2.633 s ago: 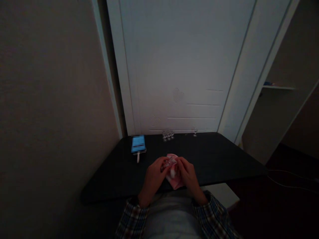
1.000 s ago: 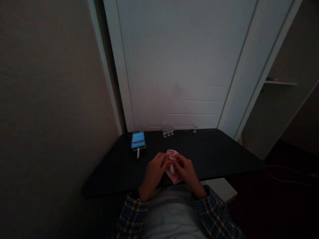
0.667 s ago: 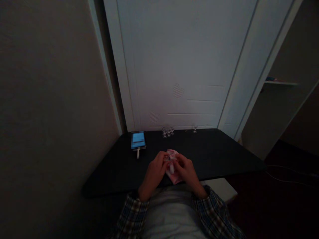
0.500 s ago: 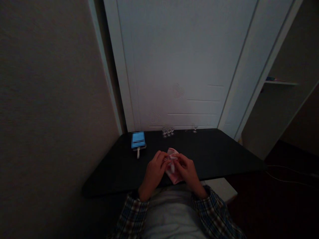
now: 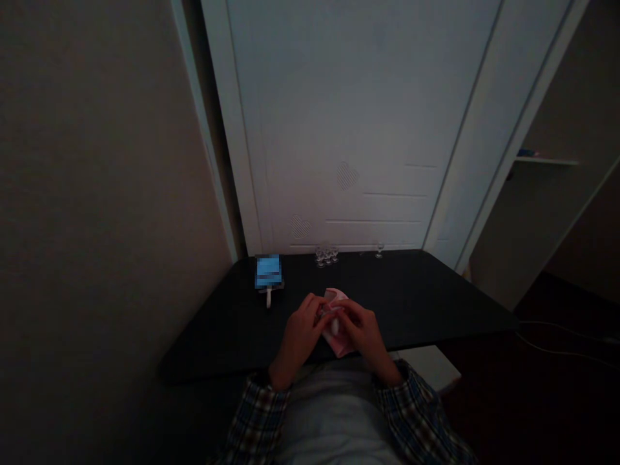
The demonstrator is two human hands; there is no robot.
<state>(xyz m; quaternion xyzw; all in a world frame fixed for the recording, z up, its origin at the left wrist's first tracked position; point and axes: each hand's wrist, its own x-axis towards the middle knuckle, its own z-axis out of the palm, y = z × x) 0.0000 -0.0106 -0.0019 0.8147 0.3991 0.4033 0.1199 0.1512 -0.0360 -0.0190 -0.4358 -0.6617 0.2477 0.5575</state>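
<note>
Left hand (image 5: 301, 330) and right hand (image 5: 362, 328) pinch one pink cloth (image 5: 343, 345) at near edge of bench (image 5: 416, 297). Rear: one lone stemmed glass (image 5: 379, 250), one cluster of small glasses (image 5: 327, 256); cluster count, contents unclear.

No legible text, label, brand, number or sign was noted; the blue panel (image 5: 268, 271) on the surface (image 5: 411, 297) was pixelated beyond reading.

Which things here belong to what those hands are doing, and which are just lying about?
Seemingly part of it:
pink cloth, between left hand and right hand
small pale piece, too unclear to name

Seemingly just lying about:
blue screen
cluster of small glasses
lone glass
</note>
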